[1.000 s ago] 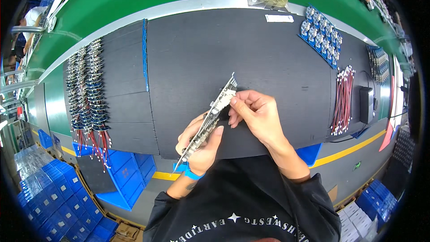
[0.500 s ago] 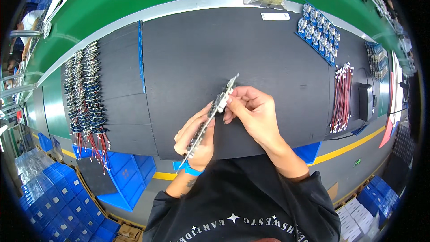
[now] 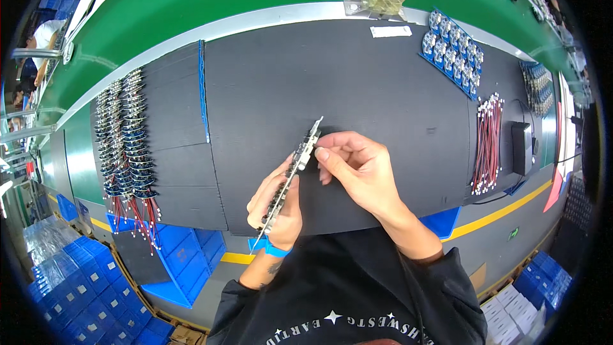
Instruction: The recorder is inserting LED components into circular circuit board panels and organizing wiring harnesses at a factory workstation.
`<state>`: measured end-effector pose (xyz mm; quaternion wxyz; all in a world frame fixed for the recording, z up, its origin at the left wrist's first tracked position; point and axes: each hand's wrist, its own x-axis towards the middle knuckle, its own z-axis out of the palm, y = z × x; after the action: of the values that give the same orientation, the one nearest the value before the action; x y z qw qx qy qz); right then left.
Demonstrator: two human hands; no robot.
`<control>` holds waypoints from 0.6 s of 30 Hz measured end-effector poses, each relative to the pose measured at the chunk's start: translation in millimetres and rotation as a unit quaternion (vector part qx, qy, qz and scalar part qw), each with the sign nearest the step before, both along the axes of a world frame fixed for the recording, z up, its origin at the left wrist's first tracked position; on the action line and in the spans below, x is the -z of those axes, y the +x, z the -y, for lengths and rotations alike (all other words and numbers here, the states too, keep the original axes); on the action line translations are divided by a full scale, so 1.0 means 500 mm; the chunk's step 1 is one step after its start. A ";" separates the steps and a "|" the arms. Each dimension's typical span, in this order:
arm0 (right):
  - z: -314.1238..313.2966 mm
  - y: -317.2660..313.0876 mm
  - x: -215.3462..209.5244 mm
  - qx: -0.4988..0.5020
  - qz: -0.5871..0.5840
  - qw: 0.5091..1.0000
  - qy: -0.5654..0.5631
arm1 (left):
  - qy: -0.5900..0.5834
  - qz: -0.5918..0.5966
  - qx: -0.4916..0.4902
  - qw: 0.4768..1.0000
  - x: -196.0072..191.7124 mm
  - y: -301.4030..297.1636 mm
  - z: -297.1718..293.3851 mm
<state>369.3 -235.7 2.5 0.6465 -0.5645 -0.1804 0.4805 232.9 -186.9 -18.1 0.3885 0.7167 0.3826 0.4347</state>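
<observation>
A person stands at a black mat (image 3: 357, 76) holding a long narrow circuit board (image 3: 290, 176) edge-up above it. The left hand (image 3: 278, 201) grips the board's lower half; the right hand (image 3: 357, 166) pinches near its upper end with thumb and fingertips. Finished boards with red wires (image 3: 128, 153) lie at left, a wire bundle (image 3: 486, 144) at right.

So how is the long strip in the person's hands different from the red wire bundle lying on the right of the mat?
The circuit strip is one rigid, narrow board, seen nearly edge-on; the red wire bundle is many loose, thin wires laid side by side. The strip is held tilted above the black mat by the left hand, with the right hand at its upper end; the bundle lies flat, untouched. Both are long and run roughly away from the person.
</observation>
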 end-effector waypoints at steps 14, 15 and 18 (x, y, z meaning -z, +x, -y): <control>0.017 0.018 0.009 -0.017 -0.039 0.998 -0.053 | -0.173 0.190 -0.125 0.958 0.005 0.013 -0.010; 0.020 0.017 0.018 -0.017 0.010 0.996 -0.082 | -0.205 0.209 -0.091 0.952 0.012 0.001 -0.015; 0.029 0.002 0.029 -0.042 0.056 0.993 -0.100 | -0.316 0.264 -0.012 0.911 -0.005 -0.013 -0.016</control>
<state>370.3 -250.4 -11.9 0.5549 -0.6439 -0.1912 0.4908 226.4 -178.9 -15.5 0.6759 0.4109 0.3923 0.4695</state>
